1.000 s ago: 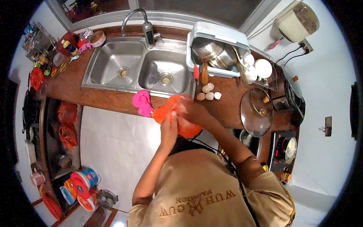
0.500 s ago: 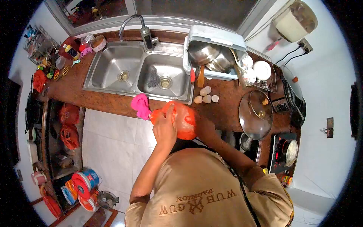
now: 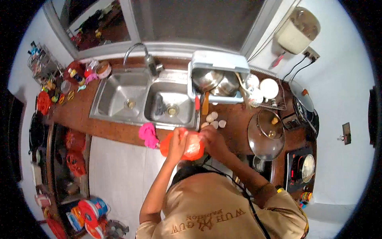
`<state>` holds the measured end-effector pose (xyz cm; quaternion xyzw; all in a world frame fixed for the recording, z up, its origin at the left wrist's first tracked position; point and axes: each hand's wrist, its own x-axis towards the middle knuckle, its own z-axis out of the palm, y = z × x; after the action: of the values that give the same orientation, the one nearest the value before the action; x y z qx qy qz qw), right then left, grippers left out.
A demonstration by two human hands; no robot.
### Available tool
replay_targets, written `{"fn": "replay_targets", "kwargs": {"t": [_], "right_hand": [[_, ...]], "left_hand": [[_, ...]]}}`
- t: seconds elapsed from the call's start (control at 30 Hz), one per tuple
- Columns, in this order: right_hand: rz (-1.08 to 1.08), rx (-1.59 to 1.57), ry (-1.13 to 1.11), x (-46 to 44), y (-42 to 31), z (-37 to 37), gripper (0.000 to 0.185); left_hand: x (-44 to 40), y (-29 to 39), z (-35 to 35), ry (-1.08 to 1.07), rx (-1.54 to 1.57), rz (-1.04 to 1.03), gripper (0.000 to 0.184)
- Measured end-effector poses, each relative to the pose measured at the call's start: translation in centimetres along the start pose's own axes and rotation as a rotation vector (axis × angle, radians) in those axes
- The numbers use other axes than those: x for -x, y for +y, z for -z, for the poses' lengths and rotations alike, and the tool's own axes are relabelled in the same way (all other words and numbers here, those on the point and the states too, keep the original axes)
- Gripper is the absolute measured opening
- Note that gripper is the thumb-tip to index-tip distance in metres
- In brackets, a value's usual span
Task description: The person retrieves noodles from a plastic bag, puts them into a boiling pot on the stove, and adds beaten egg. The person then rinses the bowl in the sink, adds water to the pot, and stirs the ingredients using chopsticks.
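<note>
An orange-red plastic bag (image 3: 191,146) is held between my hands just in front of the counter's edge. Its pale, partly see-through side faces up; what is inside cannot be made out. My left hand (image 3: 177,143) is closed on the bag's left part, thumb and fingers pinching the plastic. At the right upper side my right hand (image 3: 213,139) grips the bag's edge, its fingers partly in shadow. Several eggshells (image 3: 215,124) lie on the counter just beyond my right hand. A bright pink cloth (image 3: 148,135) lies at the counter edge, left of the bag.
Beyond the counter's front strip is a double steel sink (image 3: 119,119) with a faucet (image 3: 150,63). A white dish box (image 3: 219,59) holds steel pots. To the right are a glass lid (image 3: 262,141) and a cooktop (image 3: 292,171) with a pot. Buckets (image 3: 93,209) stand lower left.
The view has tilted upward, so the counter sits lower in the picture. My right hand has come up to the bag's upper right edge. The left hand keeps its hold.
</note>
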<state>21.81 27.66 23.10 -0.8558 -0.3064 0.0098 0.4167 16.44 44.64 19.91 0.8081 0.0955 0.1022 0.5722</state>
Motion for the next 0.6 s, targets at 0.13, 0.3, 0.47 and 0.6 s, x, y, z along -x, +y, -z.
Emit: {"fn": "replay_targets", "kwargs": {"t": [0.13,0.3,0.47,0.6], "right_hand": [[-0.115,-0.329,-0.154,-2.4,-3.8,0.8,0.022],[0.333,0.175,-0.149,-3.4,-3.4,-0.1,0.016],[0.425,0.165,-0.189,-3.9,-2.7,-1.1,0.014],[0.051,0.157,-0.129,-4.2,-2.2,-1.1,0.014]], "left_hand": [[-0.2,-0.5,-0.4,-0.030,-0.044,-0.151,0.039],[0.0,-1.7,-0.9,-0.302,-0.020,-0.226,0.050],[0.6,-6.9,-2.4,-0.249,-0.059,-0.148,0.026],[0.2,-3.3,-2.0,-0.193,0.133,0.315,0.031]]}}
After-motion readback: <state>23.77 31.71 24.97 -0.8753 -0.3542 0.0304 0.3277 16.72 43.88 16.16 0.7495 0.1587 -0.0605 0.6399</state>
